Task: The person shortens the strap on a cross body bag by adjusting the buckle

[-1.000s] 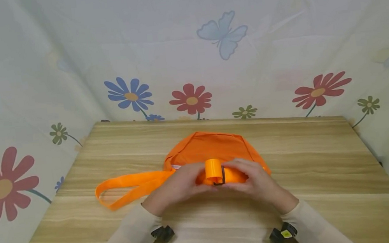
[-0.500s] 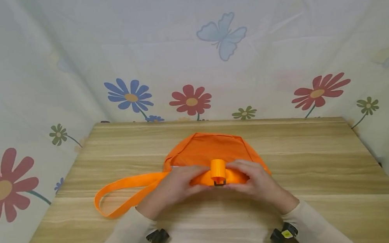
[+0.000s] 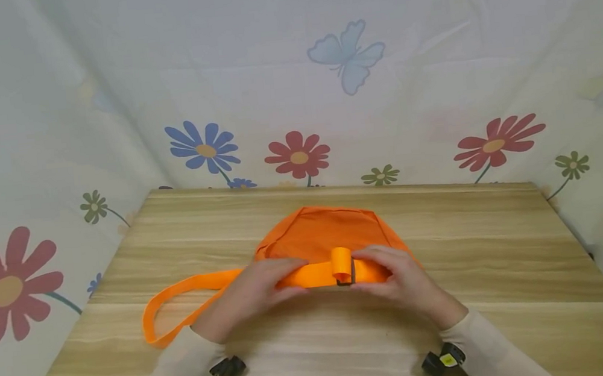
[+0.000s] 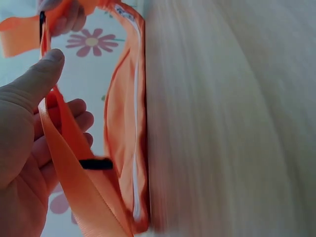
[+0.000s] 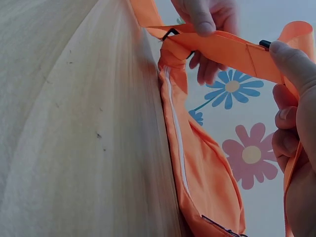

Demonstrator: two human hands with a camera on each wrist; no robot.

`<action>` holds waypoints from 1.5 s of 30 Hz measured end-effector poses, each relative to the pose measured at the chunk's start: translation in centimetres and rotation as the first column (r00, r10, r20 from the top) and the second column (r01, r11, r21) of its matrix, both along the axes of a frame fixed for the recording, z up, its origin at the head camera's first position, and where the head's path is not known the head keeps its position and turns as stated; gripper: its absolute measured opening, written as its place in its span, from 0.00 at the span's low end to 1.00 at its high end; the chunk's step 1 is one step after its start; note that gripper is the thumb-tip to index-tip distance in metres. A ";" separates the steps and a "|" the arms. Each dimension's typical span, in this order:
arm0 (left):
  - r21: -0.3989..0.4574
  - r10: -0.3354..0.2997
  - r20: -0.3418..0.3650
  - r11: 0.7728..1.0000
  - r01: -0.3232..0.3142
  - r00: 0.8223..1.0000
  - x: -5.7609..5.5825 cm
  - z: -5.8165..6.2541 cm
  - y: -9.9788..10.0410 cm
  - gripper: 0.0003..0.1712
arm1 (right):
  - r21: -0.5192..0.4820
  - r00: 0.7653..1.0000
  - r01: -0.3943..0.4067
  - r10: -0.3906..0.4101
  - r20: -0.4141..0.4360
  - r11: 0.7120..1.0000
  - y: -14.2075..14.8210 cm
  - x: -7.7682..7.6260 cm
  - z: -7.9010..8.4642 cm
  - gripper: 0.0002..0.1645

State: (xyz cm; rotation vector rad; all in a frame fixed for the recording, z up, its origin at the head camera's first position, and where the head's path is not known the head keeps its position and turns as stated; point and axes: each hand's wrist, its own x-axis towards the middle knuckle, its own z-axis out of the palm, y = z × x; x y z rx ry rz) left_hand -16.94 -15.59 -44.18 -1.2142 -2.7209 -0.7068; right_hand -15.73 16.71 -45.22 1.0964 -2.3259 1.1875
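An orange bag [image 3: 327,231] with a white zipper lies on the table, its orange strap [image 3: 318,275] raised in front of it. My left hand [image 3: 254,289] holds the strap between thumb and fingers; in the left wrist view its thumb [image 4: 42,74] lies along the strap. My right hand [image 3: 405,281] pinches the strap beside a black slider buckle [image 5: 265,44]. A short loop of strap [image 3: 342,261] stands up at that buckle. Another black buckle [image 5: 171,33] sits near the bag's end, in the right wrist view.
The wood-grain table [image 3: 482,255] extends on both sides of the bag. A long strap loop [image 3: 155,311] trails on the table to the left. Behind stands a pale curtain [image 3: 246,66] printed with flowers and a butterfly.
My left hand has slid left along the strap, baring more of it between my hands. The upright loop and buckle have shifted slightly right. My right hand has barely moved.
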 end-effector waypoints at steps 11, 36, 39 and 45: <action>0.020 0.071 -0.057 0.997 -0.070 0.996 0.4 -0.6 -4.1 0.33 | 0.005 1.000 0.018 -0.018 -0.006 1.000 0.8 -0.3 -0.1 0.37; -0.031 0.122 0.072 0.992 -0.120 0.990 0.5 -0.1 -7.7 0.31 | -0.032 0.999 -0.024 0.023 -0.029 0.999 1.1 -0.2 0.0 0.36; -0.056 0.149 0.080 0.988 -0.144 0.986 0.4 -0.1 -8.2 0.29 | -0.032 1.000 -0.020 0.019 -0.023 0.999 1.1 -0.2 0.0 0.37; -0.096 0.188 0.181 0.980 -0.173 0.965 0.1 0.3 -7.5 0.37 | -0.026 1.000 0.002 -0.003 -0.016 1.000 0.9 -0.2 -0.1 0.37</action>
